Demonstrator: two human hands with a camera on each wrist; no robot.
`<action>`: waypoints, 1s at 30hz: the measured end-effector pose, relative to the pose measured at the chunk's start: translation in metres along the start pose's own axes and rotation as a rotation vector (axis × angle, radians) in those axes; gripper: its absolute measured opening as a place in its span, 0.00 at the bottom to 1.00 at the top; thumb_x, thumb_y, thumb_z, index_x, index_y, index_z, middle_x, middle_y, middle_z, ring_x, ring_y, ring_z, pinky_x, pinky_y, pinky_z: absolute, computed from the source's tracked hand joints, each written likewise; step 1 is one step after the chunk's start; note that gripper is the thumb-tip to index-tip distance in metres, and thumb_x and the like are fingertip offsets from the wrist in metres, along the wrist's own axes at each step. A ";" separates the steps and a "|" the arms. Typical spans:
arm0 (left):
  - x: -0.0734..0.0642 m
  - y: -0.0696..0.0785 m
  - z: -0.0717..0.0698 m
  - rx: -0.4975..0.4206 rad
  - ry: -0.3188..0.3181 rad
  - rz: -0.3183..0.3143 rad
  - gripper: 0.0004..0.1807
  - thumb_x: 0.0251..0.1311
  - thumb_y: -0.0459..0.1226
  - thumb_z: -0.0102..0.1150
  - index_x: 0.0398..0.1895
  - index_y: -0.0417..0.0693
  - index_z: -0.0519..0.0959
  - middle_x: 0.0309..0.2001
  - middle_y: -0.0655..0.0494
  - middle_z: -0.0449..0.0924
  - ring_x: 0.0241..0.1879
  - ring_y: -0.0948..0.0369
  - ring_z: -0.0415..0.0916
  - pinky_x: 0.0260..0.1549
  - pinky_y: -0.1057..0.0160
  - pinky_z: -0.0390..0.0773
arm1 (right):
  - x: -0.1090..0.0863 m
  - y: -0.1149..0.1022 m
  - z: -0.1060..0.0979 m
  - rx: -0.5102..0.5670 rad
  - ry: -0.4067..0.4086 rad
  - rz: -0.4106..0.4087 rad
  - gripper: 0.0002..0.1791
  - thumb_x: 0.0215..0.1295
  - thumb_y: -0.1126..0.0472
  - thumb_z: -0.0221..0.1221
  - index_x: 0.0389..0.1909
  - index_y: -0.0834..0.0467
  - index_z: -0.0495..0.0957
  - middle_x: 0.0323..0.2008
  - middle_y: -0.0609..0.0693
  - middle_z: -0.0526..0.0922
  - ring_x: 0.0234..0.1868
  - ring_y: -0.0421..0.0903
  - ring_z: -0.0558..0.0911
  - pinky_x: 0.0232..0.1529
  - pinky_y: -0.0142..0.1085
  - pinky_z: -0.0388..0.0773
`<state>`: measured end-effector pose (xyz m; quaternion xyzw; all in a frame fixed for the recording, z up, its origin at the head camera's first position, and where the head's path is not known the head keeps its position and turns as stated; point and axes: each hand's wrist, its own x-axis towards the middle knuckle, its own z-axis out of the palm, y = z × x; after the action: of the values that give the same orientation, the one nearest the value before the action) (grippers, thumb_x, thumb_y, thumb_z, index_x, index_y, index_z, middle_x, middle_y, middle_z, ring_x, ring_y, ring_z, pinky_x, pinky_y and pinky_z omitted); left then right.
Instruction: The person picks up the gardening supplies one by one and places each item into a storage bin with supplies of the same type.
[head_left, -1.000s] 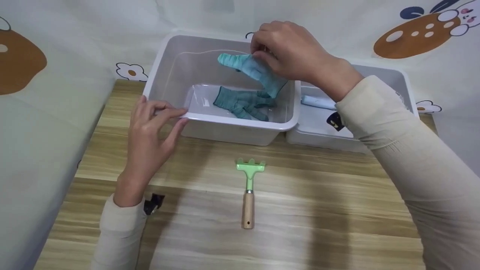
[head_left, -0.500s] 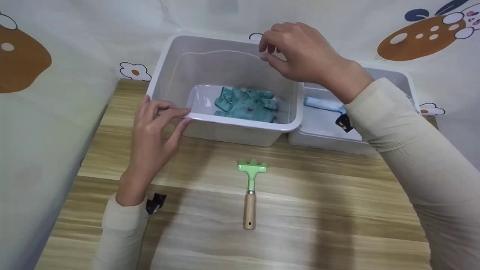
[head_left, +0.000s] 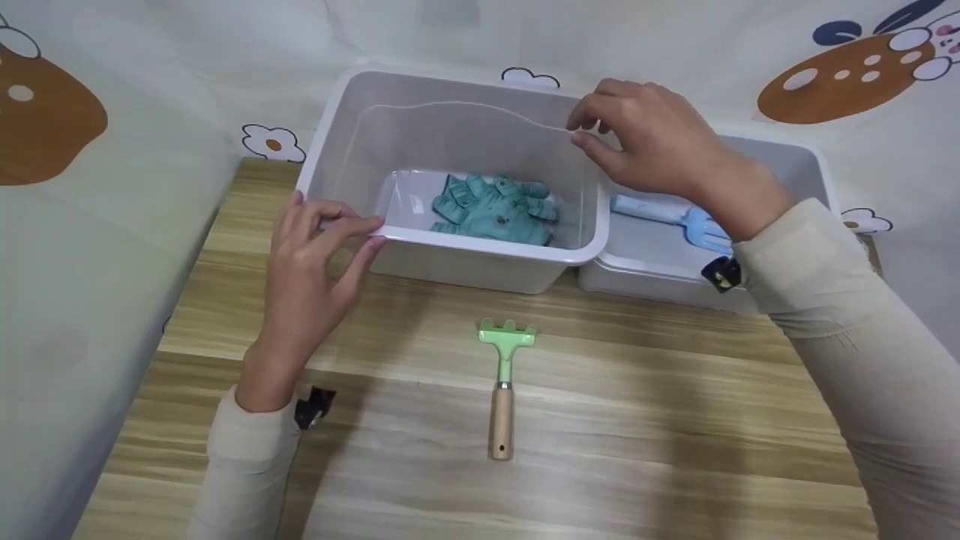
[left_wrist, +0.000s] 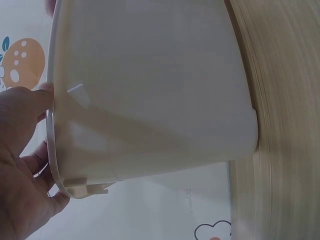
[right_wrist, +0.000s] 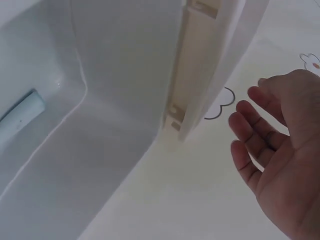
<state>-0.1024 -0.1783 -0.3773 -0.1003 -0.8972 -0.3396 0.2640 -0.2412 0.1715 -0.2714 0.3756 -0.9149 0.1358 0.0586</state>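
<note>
In the head view my left hand (head_left: 304,262) pinches the front rim of a tall grey plastic bin (head_left: 465,270), near its left corner. The left wrist view shows thumb and fingers on either side of that rim. Crumpled teal work gloves (head_left: 495,214) lie in a heap on the bin's floor. My right hand (head_left: 660,142) hovers above the bin's right side with loosely bent fingers. Nothing is in it, as the right wrist view also shows. Below that wrist, a light blue hand fork (head_left: 705,229) lies inside a shallower grey bin (head_left: 652,285), partly covered by the forearm.
A small green hand rake (head_left: 505,345) with a wooden handle lies on the wood-grain table (head_left: 405,465), its tines toward the bins. Both bins stand side by side at the back, against a pale printed cloth backdrop (head_left: 180,75).
My right hand has let go of a teal glove, which dropped onto the other one in the bin. The hand then shifted right and slightly nearer. My left hand stays on the rim.
</note>
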 end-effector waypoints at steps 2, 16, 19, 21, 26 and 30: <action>0.000 0.000 0.001 -0.001 0.000 -0.003 0.13 0.63 0.44 0.68 0.47 0.50 0.88 0.45 0.47 0.82 0.55 0.49 0.74 0.78 0.40 0.49 | -0.009 0.004 -0.001 0.013 0.009 0.028 0.16 0.73 0.54 0.57 0.52 0.59 0.83 0.49 0.57 0.85 0.48 0.54 0.84 0.52 0.52 0.81; 0.005 0.002 0.011 -0.027 0.004 0.025 0.12 0.63 0.43 0.68 0.45 0.49 0.88 0.44 0.47 0.81 0.53 0.49 0.74 0.79 0.42 0.49 | -0.080 0.026 0.006 0.077 0.125 0.242 0.15 0.71 0.53 0.60 0.52 0.55 0.82 0.51 0.55 0.82 0.49 0.53 0.83 0.46 0.50 0.79; 0.005 0.000 0.010 -0.018 -0.004 0.024 0.12 0.63 0.44 0.67 0.46 0.49 0.88 0.45 0.47 0.82 0.54 0.49 0.74 0.79 0.42 0.48 | -0.091 0.024 0.009 0.072 0.165 0.238 0.13 0.70 0.55 0.61 0.51 0.56 0.82 0.50 0.55 0.82 0.49 0.53 0.83 0.45 0.48 0.77; 0.004 0.000 0.009 -0.018 -0.008 0.024 0.13 0.63 0.44 0.67 0.47 0.49 0.88 0.45 0.47 0.81 0.54 0.49 0.74 0.79 0.42 0.48 | -0.097 0.023 0.010 0.073 0.184 0.240 0.13 0.70 0.55 0.62 0.51 0.56 0.82 0.50 0.55 0.82 0.48 0.53 0.83 0.45 0.47 0.76; 0.003 -0.001 0.009 -0.021 -0.007 0.018 0.13 0.63 0.43 0.68 0.47 0.49 0.88 0.45 0.47 0.81 0.55 0.49 0.74 0.79 0.42 0.49 | -0.110 0.020 0.012 0.086 0.220 0.240 0.13 0.69 0.57 0.62 0.51 0.57 0.83 0.49 0.54 0.83 0.48 0.52 0.82 0.46 0.45 0.75; 0.004 0.000 0.009 -0.027 -0.006 0.016 0.13 0.63 0.43 0.68 0.47 0.50 0.88 0.45 0.47 0.81 0.55 0.49 0.74 0.79 0.42 0.49 | -0.123 0.017 0.015 0.093 0.258 0.249 0.13 0.69 0.58 0.63 0.51 0.57 0.83 0.48 0.54 0.83 0.47 0.52 0.82 0.47 0.43 0.75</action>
<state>-0.1096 -0.1723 -0.3813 -0.1121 -0.8926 -0.3491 0.2625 -0.1663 0.2613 -0.3148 0.2411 -0.9320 0.2310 0.1407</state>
